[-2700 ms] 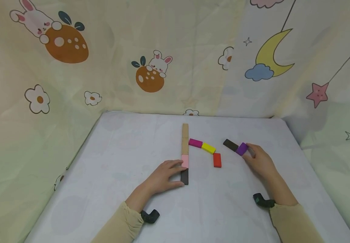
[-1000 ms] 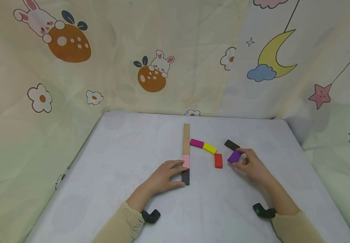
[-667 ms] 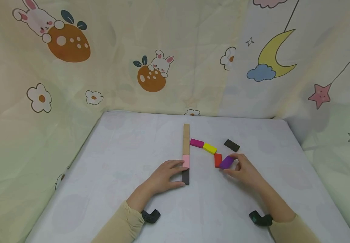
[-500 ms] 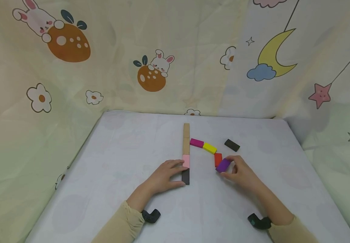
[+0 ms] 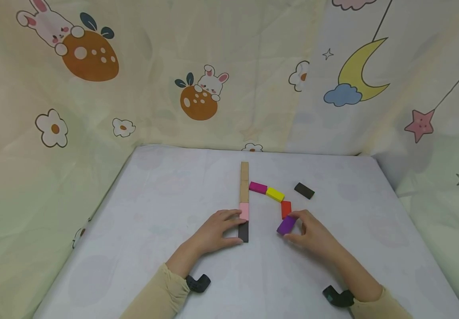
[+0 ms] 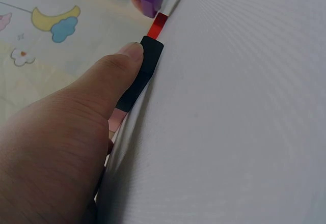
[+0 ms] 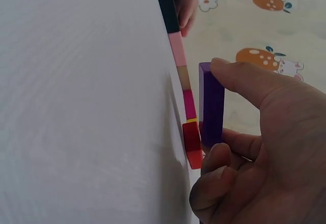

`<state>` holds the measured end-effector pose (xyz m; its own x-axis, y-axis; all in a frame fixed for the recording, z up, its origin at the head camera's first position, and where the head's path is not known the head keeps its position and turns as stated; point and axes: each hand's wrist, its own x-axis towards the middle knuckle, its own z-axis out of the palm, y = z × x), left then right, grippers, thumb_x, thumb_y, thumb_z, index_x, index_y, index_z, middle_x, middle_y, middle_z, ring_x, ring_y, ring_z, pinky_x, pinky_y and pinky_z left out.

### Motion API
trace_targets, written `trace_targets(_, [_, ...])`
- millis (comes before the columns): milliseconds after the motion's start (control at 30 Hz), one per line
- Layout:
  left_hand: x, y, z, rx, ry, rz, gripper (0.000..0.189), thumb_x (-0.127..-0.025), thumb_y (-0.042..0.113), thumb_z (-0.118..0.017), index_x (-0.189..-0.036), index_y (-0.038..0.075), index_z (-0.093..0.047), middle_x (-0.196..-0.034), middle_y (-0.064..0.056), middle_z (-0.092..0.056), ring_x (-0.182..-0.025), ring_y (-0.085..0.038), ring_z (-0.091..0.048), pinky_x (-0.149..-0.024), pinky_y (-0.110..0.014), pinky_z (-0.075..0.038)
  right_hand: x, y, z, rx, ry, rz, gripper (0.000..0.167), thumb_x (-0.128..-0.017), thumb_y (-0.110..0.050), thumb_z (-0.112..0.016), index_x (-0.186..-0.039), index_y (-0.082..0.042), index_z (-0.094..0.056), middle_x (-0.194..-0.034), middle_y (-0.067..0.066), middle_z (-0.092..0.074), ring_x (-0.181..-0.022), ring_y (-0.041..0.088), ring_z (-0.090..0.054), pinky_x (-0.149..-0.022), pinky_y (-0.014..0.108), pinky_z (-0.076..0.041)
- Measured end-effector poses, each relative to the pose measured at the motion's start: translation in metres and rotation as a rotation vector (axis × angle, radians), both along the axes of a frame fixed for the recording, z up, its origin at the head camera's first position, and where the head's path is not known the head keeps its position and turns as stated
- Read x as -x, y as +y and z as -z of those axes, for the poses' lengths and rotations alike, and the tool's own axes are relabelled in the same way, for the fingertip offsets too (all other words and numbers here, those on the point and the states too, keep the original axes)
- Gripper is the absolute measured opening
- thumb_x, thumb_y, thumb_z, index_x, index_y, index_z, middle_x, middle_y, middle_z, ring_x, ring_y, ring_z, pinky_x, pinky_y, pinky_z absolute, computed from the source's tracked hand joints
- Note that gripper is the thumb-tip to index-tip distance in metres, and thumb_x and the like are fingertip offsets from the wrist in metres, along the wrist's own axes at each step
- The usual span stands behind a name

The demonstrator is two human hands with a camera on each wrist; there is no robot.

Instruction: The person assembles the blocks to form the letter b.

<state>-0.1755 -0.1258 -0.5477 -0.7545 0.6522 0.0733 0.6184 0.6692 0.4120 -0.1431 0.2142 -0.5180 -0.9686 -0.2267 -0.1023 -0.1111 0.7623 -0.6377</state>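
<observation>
Between thumb and fingertips, my right hand [image 5: 317, 232] pinches a purple wooden block [image 5: 287, 225]. The block is tilted and sits right at the near end of the red block [image 5: 286, 210]. In the right wrist view the purple block [image 7: 212, 104] stands on edge beside the red one. My left hand [image 5: 213, 230] rests with fingers extended at a straight column of blocks. Its fingertips touch the pink block [image 5: 244, 209], and the thumb lies against the black block [image 5: 243, 235] at the column's near end. Two tan blocks [image 5: 244, 190] form the far part.
A magenta block [image 5: 258, 188] and a yellow block [image 5: 275, 194] run slanting from the column to the red block. A loose dark block [image 5: 304, 191] lies further right. White cloth covers the table [image 5: 141, 195], with printed fabric walls [image 5: 153, 40] behind and beside it.
My right hand has drawn the purple block away from the loose dark block, leftward and nearer, to the red block's near end. My left hand stays at the column.
</observation>
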Motion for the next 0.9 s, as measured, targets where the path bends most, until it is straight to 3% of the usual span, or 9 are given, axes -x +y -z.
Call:
trace_targets(300, [0.0, 0.0, 0.001, 0.005, 0.005, 0.0, 0.061, -0.09, 0.063, -0.059, -0.145, 0.041, -0.047, -0.157, 0.012, -0.035, -0.144, -0.016, -0.034, -0.12, -0.041, -0.031, -0.004, -0.013, 0.001, -0.056, -0.022, 0.028, 0.059, -0.078, -0.044, -0.082, -0.123, -0.018, -0.054, -0.124, 0.0, -0.058, -0.1, 0.017, -0.053, -0.083, 0.032, -0.051])
trace_targets(500, [0.0, 0.0, -0.001, 0.001, 0.002, 0.003, 0.061, -0.09, 0.062, -0.06, -0.145, 0.04, -0.047, -0.157, 0.011, -0.035, -0.145, -0.017, -0.034, -0.12, -0.042, -0.031, -0.007, -0.017, 0.005, -0.129, 0.049, 0.016, 0.049, -0.078, -0.041, -0.083, -0.113, -0.019, -0.056, -0.121, 0.0, -0.058, -0.104, 0.017, -0.053, -0.086, 0.036, -0.052])
trace_targets(900, [0.001, -0.001, 0.001, -0.005, 0.016, 0.014, 0.06, -0.09, 0.063, -0.059, -0.144, 0.04, -0.048, -0.156, 0.011, -0.036, -0.143, -0.016, -0.035, -0.119, -0.041, -0.032, -0.011, -0.021, 0.006, -0.198, 0.156, -0.023, 0.046, -0.078, -0.039, -0.082, -0.11, -0.019, -0.056, -0.119, -0.002, -0.056, -0.101, 0.013, -0.054, -0.084, 0.034, -0.055])
